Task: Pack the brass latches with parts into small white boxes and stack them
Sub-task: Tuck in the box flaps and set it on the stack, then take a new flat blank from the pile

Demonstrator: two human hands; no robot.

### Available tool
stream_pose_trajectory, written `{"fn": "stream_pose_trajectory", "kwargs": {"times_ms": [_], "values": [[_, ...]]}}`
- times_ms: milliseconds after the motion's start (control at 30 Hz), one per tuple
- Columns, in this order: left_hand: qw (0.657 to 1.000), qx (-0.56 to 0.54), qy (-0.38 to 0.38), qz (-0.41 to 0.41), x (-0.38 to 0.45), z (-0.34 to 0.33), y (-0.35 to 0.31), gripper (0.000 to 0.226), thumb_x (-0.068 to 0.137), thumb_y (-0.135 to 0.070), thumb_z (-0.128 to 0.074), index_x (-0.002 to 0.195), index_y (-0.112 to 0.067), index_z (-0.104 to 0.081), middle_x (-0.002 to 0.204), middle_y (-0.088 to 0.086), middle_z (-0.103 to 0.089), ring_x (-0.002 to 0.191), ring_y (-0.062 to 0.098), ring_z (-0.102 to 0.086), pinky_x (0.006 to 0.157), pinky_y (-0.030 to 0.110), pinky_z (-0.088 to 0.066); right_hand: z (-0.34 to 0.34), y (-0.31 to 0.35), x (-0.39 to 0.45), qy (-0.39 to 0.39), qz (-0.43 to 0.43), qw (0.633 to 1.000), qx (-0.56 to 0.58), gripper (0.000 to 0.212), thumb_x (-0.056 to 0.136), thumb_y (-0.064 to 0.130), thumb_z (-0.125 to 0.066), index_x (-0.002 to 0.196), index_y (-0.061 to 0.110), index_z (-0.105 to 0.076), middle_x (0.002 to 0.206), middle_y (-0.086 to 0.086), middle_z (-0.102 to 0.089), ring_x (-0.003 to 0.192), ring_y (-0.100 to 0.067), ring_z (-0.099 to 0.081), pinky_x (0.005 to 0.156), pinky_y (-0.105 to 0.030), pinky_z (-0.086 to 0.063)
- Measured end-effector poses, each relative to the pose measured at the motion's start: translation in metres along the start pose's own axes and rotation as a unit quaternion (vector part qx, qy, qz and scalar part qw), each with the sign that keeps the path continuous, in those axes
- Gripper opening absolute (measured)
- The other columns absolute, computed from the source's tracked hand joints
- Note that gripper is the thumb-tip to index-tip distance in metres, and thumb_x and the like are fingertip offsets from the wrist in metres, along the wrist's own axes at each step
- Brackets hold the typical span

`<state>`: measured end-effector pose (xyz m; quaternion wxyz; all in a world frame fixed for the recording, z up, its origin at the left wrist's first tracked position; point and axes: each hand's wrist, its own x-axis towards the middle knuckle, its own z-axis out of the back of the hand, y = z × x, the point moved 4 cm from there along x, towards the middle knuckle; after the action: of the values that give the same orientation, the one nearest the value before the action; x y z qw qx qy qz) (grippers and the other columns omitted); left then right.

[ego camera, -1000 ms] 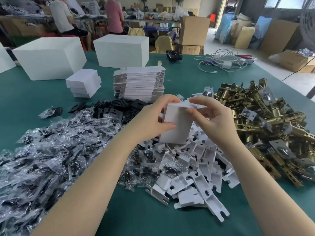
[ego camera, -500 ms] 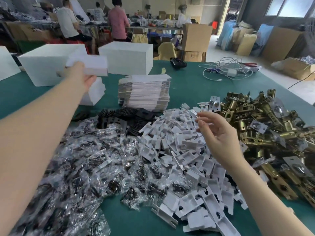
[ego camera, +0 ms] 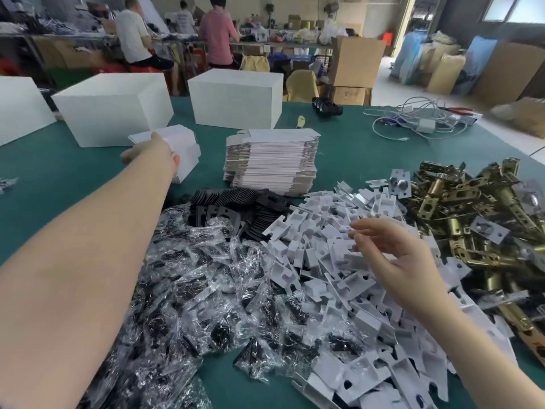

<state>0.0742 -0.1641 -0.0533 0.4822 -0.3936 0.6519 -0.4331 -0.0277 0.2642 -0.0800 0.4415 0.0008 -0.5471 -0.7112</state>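
Your counter wore a matt green cloth, smooth and flat. The latches at your right gleamed as polished brass metal, some with dull silvery plates. The inserts looked like matt white moulded plastic. The parts bags were clear, crinkled, glossy film. The flat box blanks and the small boxes were plain matt white card, and the plates looked matt black.

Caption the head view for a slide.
Left hand sets small white box on stack; right hand hovers over white inserts.
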Motion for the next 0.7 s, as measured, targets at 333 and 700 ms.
{"fn": "stream_pose_trajectory", "kwargs": {"times_ms": [333,700], "values": [[0.998,0.0,-0.013,0.065,0.002,0.007,0.008,0.048,0.103,-0.051,-0.041,0.131,-0.012,-0.045,0.093,0.0,-0.057,0.082,0.014,-0.064,0.065,0.03,-0.058,0.0,-0.003,-0.002,0.01,-0.01,1.0,-0.012,0.021,0.09,0.023,-0.061,0.103,0.039,-0.066,0.093,0.017,-0.072,0.083,-0.004,-0.07,0.071,-0.014,-0.055],[0.99,-0.12,0.057,0.048,-0.009,-0.006,0.01,0.033,0.108,-0.035,-0.03,0.133,-0.014,-0.041,0.127,0.008,-0.065,0.105,0.022,-0.069,0.074,0.031,-0.059,-0.001,-0.009,-0.001,0.018,-0.029,0.999,-0.001,0.022,0.089,0.025,-0.06,0.1,0.043,-0.065,0.093,0.013,-0.072,0.081,-0.011,-0.072,0.069,-0.037,-0.061]]}}
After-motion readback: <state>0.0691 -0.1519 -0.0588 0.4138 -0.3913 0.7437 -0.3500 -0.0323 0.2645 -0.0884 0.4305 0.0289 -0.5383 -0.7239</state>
